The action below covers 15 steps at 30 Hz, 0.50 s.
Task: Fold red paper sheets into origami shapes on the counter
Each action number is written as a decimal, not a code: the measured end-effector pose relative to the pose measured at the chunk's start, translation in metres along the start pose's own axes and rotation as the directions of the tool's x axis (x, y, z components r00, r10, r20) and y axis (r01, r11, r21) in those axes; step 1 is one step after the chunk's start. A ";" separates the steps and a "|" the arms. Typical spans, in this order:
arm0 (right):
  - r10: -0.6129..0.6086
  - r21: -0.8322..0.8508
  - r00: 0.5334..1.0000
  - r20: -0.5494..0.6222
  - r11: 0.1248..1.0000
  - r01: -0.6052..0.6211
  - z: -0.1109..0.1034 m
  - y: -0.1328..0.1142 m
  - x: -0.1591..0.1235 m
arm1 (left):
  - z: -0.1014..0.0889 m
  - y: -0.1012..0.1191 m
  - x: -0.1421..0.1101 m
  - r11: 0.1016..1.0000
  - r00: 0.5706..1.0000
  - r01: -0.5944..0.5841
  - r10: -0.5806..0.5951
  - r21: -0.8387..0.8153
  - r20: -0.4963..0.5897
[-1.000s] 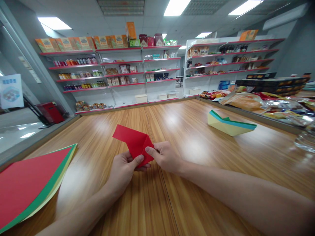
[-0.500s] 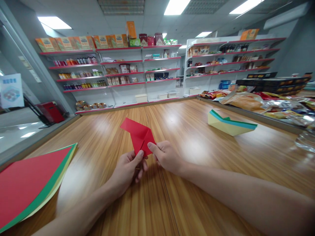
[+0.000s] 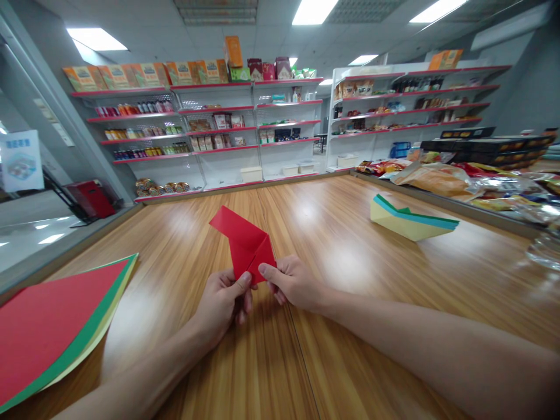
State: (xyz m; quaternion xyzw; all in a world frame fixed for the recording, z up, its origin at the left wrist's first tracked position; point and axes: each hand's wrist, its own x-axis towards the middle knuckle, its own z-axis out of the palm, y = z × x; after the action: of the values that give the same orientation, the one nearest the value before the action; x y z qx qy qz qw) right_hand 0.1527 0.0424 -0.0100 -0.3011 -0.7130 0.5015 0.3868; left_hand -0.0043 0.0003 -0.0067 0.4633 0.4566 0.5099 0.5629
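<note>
The red paper (image 3: 249, 246) is a folded sheet, positioned over the middle of the surface (image 3: 245, 373), between the two hands. A flat strip extends from its body toward the far left; a narrow slit or fold line runs down through its near part.

Left hand (image 3: 222, 298): the grip is narrow, closed on the near left corner of the red paper, thumb on top and fingers beneath. Right hand (image 3: 297, 282): the grip is likewise narrow, closed on the near right edge, thumb flat on the upper face. The two thumb tips lie near each other. Contact between the fingers and the surface cannot be determined.

A paper boat (image 3: 406, 223), yellow with blue and green layers along its upper edge, sits on the surface to the right, well apart from the hands. A paper stack (image 3: 56, 326) lies at the left, red sheet uppermost, green and pale yellow edges exposed. Snack bags (image 3: 441, 179) and black boxes (image 3: 485, 151) are located beyond the right border. Stocked shelves (image 3: 219, 129) stand behind the surface.
</note>
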 end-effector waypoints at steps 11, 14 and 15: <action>-0.225 -0.198 0.934 -0.277 0.965 0.173 -0.010 -0.015 -0.001 | 0.004 0.001 -0.006 0.975 0.997 -0.012 -0.005 0.221 0.073; -0.271 -0.278 0.918 -0.288 0.941 0.191 -0.011 -0.013 -0.001 | 0.005 0.000 -0.005 0.984 0.994 -0.029 0.010 0.178 0.104; -0.271 -0.291 0.917 -0.293 0.939 0.184 -0.011 -0.012 0.000 | 0.006 0.000 -0.004 0.986 0.995 -0.043 0.028 0.159 0.091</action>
State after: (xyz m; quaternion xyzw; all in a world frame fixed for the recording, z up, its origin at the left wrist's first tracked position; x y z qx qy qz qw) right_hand 0.1618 0.0435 0.0035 -0.3423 -0.7278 0.2983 0.5140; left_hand 0.0013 -0.0037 -0.0058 0.5374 0.4625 0.4604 0.5342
